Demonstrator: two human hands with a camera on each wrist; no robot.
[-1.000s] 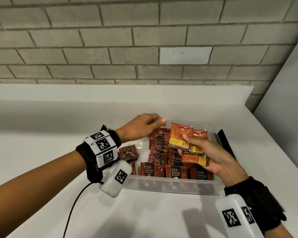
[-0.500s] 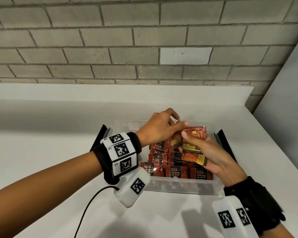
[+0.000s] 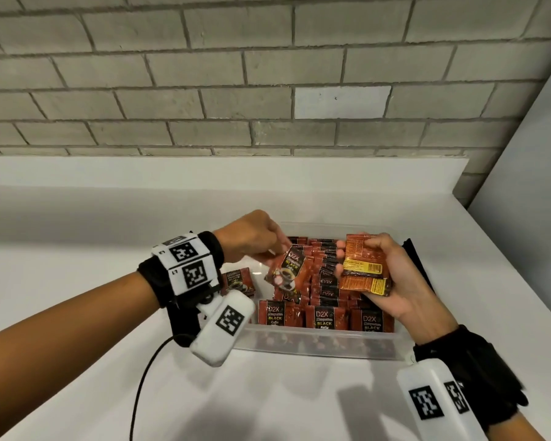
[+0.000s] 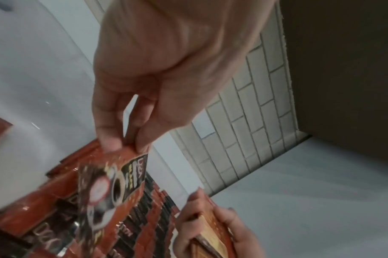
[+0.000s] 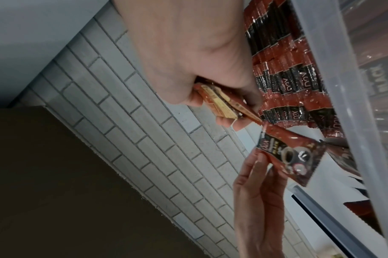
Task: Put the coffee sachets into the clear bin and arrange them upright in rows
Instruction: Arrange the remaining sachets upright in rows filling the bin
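Note:
The clear bin (image 3: 315,346) sits on the white counter, with rows of red and black coffee sachets (image 3: 326,318) standing upright in it. My left hand (image 3: 252,240) pinches one sachet (image 3: 288,270) by its top edge and holds it tilted over the bin's left part; the same sachet (image 4: 113,185) hangs below my fingertips (image 4: 110,145) in the left wrist view. My right hand (image 3: 392,275) grips a small stack of sachets (image 3: 365,265) back side up over the bin's right part, the stack (image 5: 219,103) edge-on in the right wrist view.
One sachet (image 3: 237,281) stands apart at the bin's left end, behind my left wrist. Black bin handles (image 3: 414,259) flank the bin. A grey brick wall (image 3: 268,74) rises behind the counter's white ledge, a side wall stands right, and a black cable (image 3: 140,386) trails from my left wrist.
My left hand reached to the stack in my right hand, took one sachet from it and drew it left and down over the bin. The right hand stayed with its stack.

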